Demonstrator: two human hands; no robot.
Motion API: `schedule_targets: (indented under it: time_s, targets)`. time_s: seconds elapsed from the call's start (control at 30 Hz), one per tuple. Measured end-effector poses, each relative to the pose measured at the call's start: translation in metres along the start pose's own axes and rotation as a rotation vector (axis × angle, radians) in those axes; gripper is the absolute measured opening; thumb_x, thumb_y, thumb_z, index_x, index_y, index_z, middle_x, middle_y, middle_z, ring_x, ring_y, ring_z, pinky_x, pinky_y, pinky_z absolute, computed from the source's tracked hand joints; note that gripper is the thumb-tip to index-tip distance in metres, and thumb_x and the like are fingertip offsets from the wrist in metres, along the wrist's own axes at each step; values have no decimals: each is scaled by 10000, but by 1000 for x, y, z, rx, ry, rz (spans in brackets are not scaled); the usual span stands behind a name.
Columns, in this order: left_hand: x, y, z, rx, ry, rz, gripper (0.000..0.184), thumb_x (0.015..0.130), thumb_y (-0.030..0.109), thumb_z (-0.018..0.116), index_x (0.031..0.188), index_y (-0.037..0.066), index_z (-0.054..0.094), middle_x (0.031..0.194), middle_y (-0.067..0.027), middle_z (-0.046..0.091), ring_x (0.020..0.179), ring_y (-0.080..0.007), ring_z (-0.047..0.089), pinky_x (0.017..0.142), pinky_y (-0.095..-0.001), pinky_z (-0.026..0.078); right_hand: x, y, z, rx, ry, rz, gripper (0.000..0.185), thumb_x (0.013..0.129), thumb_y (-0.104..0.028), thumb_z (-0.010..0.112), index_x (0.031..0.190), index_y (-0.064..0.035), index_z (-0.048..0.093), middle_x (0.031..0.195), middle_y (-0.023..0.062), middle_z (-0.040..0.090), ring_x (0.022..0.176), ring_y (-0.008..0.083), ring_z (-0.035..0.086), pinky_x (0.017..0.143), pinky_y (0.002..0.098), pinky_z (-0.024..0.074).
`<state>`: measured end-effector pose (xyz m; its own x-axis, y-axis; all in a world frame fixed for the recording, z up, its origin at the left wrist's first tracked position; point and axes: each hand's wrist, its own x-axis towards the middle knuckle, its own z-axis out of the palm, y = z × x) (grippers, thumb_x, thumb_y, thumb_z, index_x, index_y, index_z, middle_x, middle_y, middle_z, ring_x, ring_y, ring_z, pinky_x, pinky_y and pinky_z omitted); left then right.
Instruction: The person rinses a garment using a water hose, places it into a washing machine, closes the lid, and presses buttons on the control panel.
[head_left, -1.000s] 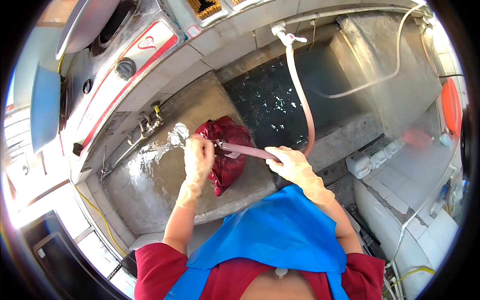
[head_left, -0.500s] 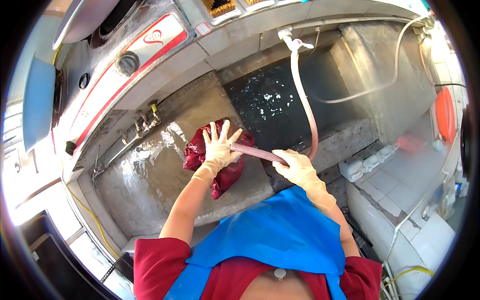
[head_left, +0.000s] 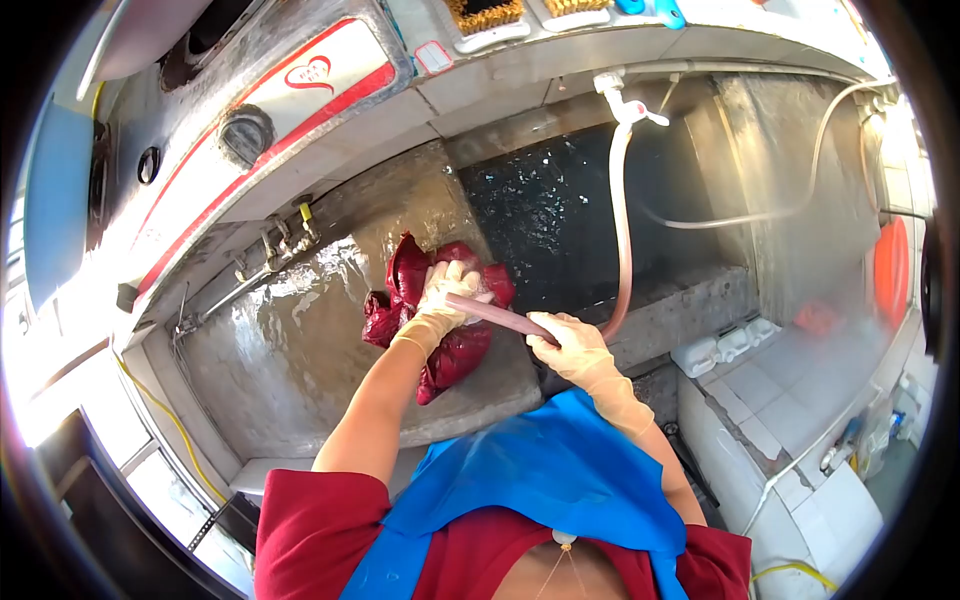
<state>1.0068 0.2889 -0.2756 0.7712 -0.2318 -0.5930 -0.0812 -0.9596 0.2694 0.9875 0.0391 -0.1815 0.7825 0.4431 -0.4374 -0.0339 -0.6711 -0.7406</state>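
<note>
A wet dark red cloth point(head_left: 460, 355) lies bunched on the wet concrete slab point(head_left: 320, 370), beside the water basin. Pressed into its top is my gloved left hand point(head_left: 450, 290), its fingers curled into the folds; the fingertips are partly hidden. My gloved right hand point(head_left: 570, 345) is wrapped round a pinkish hose point(head_left: 622, 200). The hose's free end reaches over the cloth, close to my left hand and partly in front of it. From there the hose loops up to a white tap point(head_left: 625, 110) on the tiled wall.
Dark water fills the basin point(head_left: 560, 210) right of the slab. Brushes point(head_left: 485, 15) stand on the ledge above. A stove with a knob point(head_left: 247, 135) is at upper left. White containers point(head_left: 725, 345) and an orange basin point(head_left: 890, 275) are at the right. A thin hose point(head_left: 740, 218) trails into the water.
My left hand's spread fingers have curled into the cloth, and the cloth is bunched up more, with a fold raised at its upper left. My right hand and the hose have shifted slightly left.
</note>
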Motion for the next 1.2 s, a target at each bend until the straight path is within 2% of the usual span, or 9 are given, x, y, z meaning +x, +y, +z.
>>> schedule_targets:
  time_s: [0.2, 0.37, 0.47, 0.63, 0.8, 0.83, 0.93, 1.0, 1.2]
  targets:
    - [13, -15, 35, -39, 397, 142, 355, 851, 396, 654, 891, 45, 684, 966, -146, 666, 935, -342, 630, 851, -443, 490, 19, -17, 16, 3, 22, -119, 388, 894, -279, 660, 1214, -60, 642, 972, 144, 690, 883, 331, 675, 780, 421, 544]
    - [14, -6, 10, 1, 280, 104, 305, 923, 351, 565, 896, 69, 679, 1000, -137, 668, 995, -308, 638, 851, -448, 491, 14, -25, 21, -59, 79, -134, 375, 907, -276, 642, 1206, -50, 641, 993, 162, 690, 881, 349, 676, 772, 433, 550]
    - [7, -4, 11, -110, 214, 21, 322, 948, 351, 543, 1048, 63, 643, 1088, -171, 640, 1040, -362, 608, 895, -472, 472, -3, -19, 11, -103, 95, -89, 352, 910, -292, 629, 1213, -112, 635, 969, 153, 684, 867, 361, 670, 754, 456, 548]
    - [-81, 14, 13, -276, 666, 79, 576, 791, 157, 766, 1306, 46, 531, 1304, -248, 507, 1213, -472, 467, 1055, -536, 378, -32, -1, -9, -160, 143, -100, 368, 909, -313, 631, 1231, -135, 630, 987, 153, 679, 871, 371, 664, 756, 464, 542]
    - [-174, 1, 82, -438, 735, -384, 1049, 629, 305, 920, 1454, 6, 343, 1423, -253, 406, 1258, -444, 449, 1087, -503, 371, -38, -17, -17, -164, 37, -24, 375, 895, -271, 671, 1237, -120, 635, 1016, 145, 689, 934, 346, 661, 831, 435, 531]
    - [-182, -2, 94, -564, 706, -446, 1073, 649, 309, 927, 1467, -12, 313, 1396, -236, 445, 1235, -376, 502, 1070, -434, 412, -39, -19, -16, -155, 32, -25, 375, 895, -271, 670, 1237, -120, 635, 1018, 144, 689, 941, 345, 659, 837, 434, 528]
    - [-176, -7, 151, -1116, 756, -393, 936, 712, 235, 902, 1427, -15, 351, 1322, -181, 536, 1163, -264, 566, 1003, -360, 461, -42, -20, -9, -159, 33, -36, 374, 894, -273, 669, 1234, -121, 634, 1025, 144, 688, 956, 344, 656, 850, 433, 523]
    - [-172, -9, 158, -1408, 368, -447, 687, 810, 159, 823, 1347, 5, 423, 1197, -109, 604, 1059, -171, 587, 934, -318, 484, -45, -21, -6, -169, 42, -48, 374, 893, -275, 669, 1233, -121, 635, 1030, 145, 688, 964, 344, 655, 857, 432, 520]
    - [-234, -2, 65, -1484, 556, -497, 450, 853, 77, 710, 1256, 23, 520, 1086, -52, 631, 1003, -129, 591, 908, -297, 490, -53, -26, -9, -188, 19, -72, 370, 923, -327, 605, 1252, -159, 594, 1049, 155, 664, 973, 369, 641, 850, 465, 511]
